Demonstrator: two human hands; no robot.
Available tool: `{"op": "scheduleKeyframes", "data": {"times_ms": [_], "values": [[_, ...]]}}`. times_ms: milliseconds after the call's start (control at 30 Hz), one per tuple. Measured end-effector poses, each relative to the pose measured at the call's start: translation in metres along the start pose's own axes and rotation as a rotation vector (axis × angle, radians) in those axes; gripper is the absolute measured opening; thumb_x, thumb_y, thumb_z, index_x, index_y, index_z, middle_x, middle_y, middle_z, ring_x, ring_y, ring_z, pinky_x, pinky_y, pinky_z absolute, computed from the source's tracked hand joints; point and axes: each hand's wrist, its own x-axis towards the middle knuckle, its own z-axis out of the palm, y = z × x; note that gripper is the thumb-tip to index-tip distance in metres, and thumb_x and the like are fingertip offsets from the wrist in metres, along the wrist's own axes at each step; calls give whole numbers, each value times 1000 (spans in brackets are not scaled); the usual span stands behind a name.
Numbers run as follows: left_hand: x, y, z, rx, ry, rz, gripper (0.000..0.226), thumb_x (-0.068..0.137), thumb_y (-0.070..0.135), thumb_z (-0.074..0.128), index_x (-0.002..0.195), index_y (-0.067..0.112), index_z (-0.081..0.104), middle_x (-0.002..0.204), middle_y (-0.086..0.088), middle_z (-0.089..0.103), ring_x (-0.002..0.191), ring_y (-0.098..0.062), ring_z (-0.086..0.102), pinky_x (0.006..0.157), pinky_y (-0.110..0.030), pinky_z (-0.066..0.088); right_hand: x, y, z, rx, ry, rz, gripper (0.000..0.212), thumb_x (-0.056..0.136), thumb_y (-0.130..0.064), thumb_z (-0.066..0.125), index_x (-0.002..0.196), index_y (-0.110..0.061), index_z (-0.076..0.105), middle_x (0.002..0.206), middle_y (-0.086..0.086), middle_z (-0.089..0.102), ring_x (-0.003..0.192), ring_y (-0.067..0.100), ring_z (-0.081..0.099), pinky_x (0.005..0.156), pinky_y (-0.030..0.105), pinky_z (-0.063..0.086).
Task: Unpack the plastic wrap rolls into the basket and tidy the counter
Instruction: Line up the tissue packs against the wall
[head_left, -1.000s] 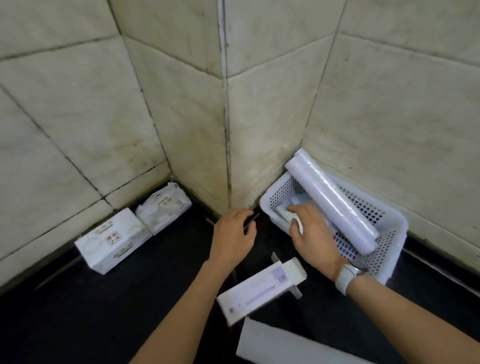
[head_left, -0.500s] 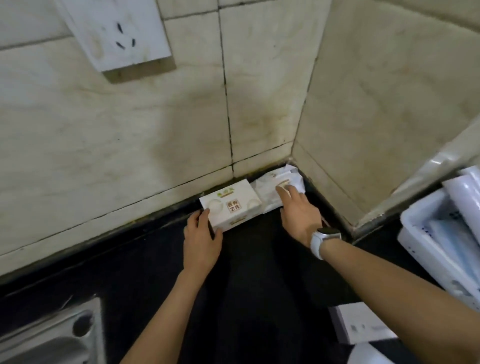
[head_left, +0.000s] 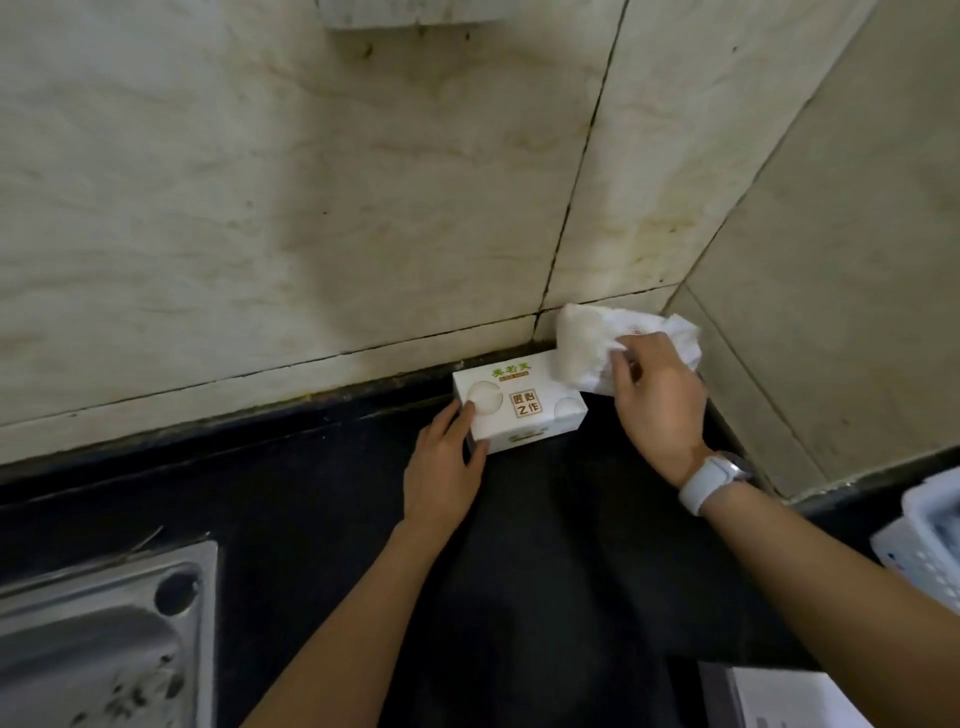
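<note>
The right grip (head_left: 658, 405) pinches the soft white pack (head_left: 587, 343), raised over the right end of the white carton (head_left: 519, 410); the left grip (head_left: 444, 462) clasps its left end. With the carton steadied, the pack should settle flush in the corner. The white perforated basket (head_left: 930, 545) sits well apart at the surface's (head_left: 571, 571) right edge.

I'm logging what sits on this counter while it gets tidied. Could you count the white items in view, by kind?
Cardboard boxes: 2 (printed box held by the left hand; flat carton, cut off at the bottom edge)
Soft packs: 1 (soft pack pinched by the right hand)
Baskets: 1 (basket, cut off at the right edge)
Total: 4
</note>
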Motion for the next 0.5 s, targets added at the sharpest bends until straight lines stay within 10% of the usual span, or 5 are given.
{"op": "scheduleKeyframes", "data": {"times_ms": [233, 400, 500], "values": [[-16, 19, -1, -527, 40, 15, 73, 85, 17, 63, 133, 52, 20, 131, 34, 27, 115, 29, 27, 87, 9, 26, -36, -52, 19, 157, -346, -44, 37, 88, -15, 51, 124, -11, 51, 129, 11, 55, 112, 26, 55, 92, 37, 47], [-12, 23, 8, -470, -8, -65, 67, 95, 29, 47, 148, 29, 7, 155, 10, 16, 137, 3, 19, 103, -6, 20, -37, -22, 13, 257, -129, 66, 46, 86, -13, 47, 131, -10, 39, 136, 12, 37, 124, 22, 41, 101, 30, 38], [-7, 23, 12, -434, -32, -130, 60, 98, 31, 37, 148, 26, 6, 157, 5, 15, 141, -11, 20, 108, -20, 20, -30, -2, 19, 322, -349, 275, 50, 91, -9, 42, 139, -7, 27, 141, 14, 37, 132, 27, 34, 112, 28, 28]]}}
